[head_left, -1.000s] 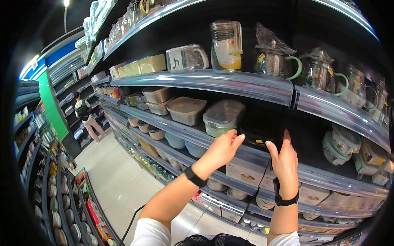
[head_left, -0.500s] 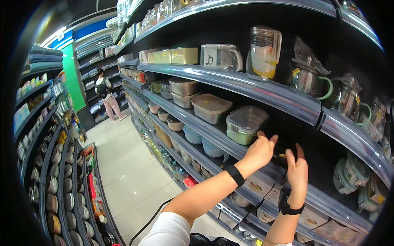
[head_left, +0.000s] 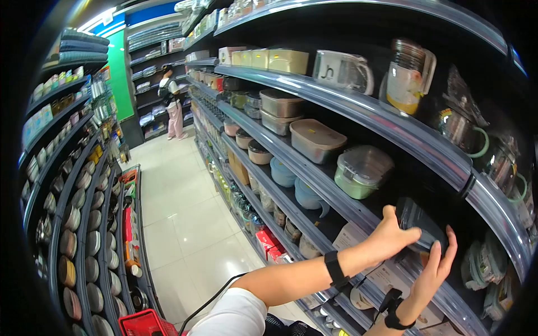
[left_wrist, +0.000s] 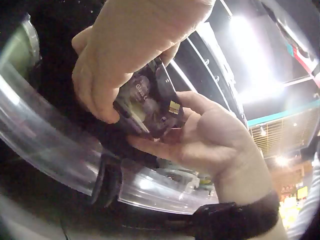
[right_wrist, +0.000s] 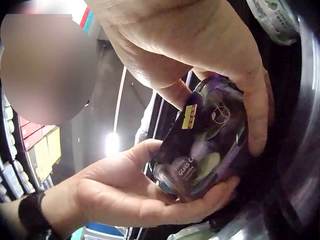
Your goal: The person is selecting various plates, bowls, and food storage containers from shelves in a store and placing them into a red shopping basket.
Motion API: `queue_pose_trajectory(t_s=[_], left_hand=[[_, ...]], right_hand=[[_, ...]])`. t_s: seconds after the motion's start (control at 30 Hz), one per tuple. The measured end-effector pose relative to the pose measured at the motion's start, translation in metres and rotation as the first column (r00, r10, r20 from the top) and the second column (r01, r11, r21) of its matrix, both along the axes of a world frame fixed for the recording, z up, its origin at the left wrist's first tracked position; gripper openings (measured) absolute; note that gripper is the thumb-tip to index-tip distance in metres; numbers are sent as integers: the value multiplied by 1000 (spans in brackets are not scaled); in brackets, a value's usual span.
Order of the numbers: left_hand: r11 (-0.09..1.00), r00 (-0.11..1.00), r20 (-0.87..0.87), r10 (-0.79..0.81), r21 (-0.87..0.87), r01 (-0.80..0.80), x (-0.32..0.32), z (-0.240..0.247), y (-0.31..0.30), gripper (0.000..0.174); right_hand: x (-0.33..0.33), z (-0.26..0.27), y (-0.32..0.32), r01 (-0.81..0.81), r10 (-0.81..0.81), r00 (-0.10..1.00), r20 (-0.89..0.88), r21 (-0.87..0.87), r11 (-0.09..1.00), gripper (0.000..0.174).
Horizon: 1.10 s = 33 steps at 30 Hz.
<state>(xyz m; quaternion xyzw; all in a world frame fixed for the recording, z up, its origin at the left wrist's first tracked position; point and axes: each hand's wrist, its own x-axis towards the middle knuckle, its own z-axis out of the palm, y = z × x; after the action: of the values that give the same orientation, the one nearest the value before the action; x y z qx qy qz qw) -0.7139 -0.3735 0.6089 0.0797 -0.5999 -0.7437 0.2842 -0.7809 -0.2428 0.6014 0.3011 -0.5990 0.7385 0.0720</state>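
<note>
Both hands hold a dark, clear-lidded glass container (head_left: 421, 225) above the edge of the middle shelf. In the head view the left hand (head_left: 392, 232) grips its left end, thumb on the near side. The right hand (head_left: 437, 263) supports the other end with fingers extended. The left wrist view shows the left hand (left_wrist: 125, 55) curled over the container (left_wrist: 150, 100), which has printed text and a small yellow label, and the right hand (left_wrist: 200, 132) at its other side. In the right wrist view the right hand (right_wrist: 200, 50) bends round the container (right_wrist: 205, 140), opposite the left hand (right_wrist: 135, 190).
A green lidded container (head_left: 363, 171) and a beige-lidded one (head_left: 318, 140) stand left of the hands. Wrapped round containers (head_left: 486, 260) are at right. A shelf edge (head_left: 358, 95) with jugs runs above. A red basket (head_left: 147, 323) is at lower left; a person (head_left: 171, 103) stands down the aisle.
The hands have closed on the dark container and raised it from the shelf, tilting it. The head view has swung right, so shelf items appear farther left; the red basket has come into view.
</note>
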Motion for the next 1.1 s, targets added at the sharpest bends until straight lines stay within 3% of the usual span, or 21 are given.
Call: queue_pose_trajectory(t_s=[0.03,0.13,0.23,0.27,0.3,0.33,0.37,0.4,0.43,0.5,0.57,0.63,0.67,0.77,0.83,0.87,0.9,0.93,1.0,1.07,1.1], left_hand=[[997,999,-7,-35,71,36,12,-5,1,73],[998,1000,-26,-2,59,3,46,-25,-5,89],[988,993,-117,5,157,13,105,-41,-10,93],[989,992,-98,83,131,-70,119,-54,-12,94],[983,984,-78,160,105,-152,141,-68,-16,95],[950,980,-80,182,273,-154,179,-78,-18,97],[930,950,-138,281,285,-234,191,-89,-17,98],[913,942,-82,326,284,-291,218,-96,-18,98],[838,881,-30,472,327,-438,270,-112,-9,98],[758,812,26,583,342,-555,306,-136,-6,97],[652,721,70,690,371,-661,385,-167,-4,97],[478,568,124,814,412,-776,453,-209,21,95],[370,462,183,868,383,-847,480,-230,37,96],[99,218,315,924,353,-930,558,-279,94,98],[-67,91,342,935,424,-903,601,-306,139,98],[-167,0,344,939,457,-874,621,-311,160,97],[-260,-90,349,933,476,-840,643,-321,182,95],[-298,-167,264,950,602,-741,658,-337,202,91],[-367,-224,290,930,739,-566,683,-379,236,86],[-402,-278,299,913,774,-489,712,-408,259,84],[-432,-340,297,892,783,-448,725,-417,269,80]], right_hand=[[6,-10,4,-15,15,1000,-1,2,1000,50],[42,-18,-5,17,-16,997,-76,10,1000,44],[73,-30,-7,-32,68,966,-251,145,989,41],[79,-36,-9,-152,190,955,-227,175,973,42],[93,-41,-21,-166,206,946,-252,173,971,37],[112,-60,-37,-269,311,924,-220,200,942,45],[111,-72,-48,-388,431,884,-183,230,893,53],[125,-77,-55,-479,531,836,-136,291,828,60],[159,-88,-78,-629,685,720,-110,314,711,65],[189,-99,-96,-820,821,562,102,201,536,70],[262,-116,-134,-930,891,338,302,253,267,76],[322,-167,-157,-996,811,12,585,79,-42,75],[358,-170,-156,-981,729,-21,684,128,-149,72],[451,-239,-164,-857,593,-269,759,92,-507,69],[522,-266,-150,-744,432,-329,840,52,-666,69],[555,-262,-142,-643,421,-333,844,123,-756,72],[592,-273,-132,-546,410,-354,841,170,-820,73],[626,-290,-120,-455,395,-403,826,194,-869,70],[683,-320,-98,-332,361,-450,817,223,-917,68],[736,-355,-82,-216,160,-322,933,92,-972,71],[760,-370,-71,-194,153,-316,936,94,-976,71]])
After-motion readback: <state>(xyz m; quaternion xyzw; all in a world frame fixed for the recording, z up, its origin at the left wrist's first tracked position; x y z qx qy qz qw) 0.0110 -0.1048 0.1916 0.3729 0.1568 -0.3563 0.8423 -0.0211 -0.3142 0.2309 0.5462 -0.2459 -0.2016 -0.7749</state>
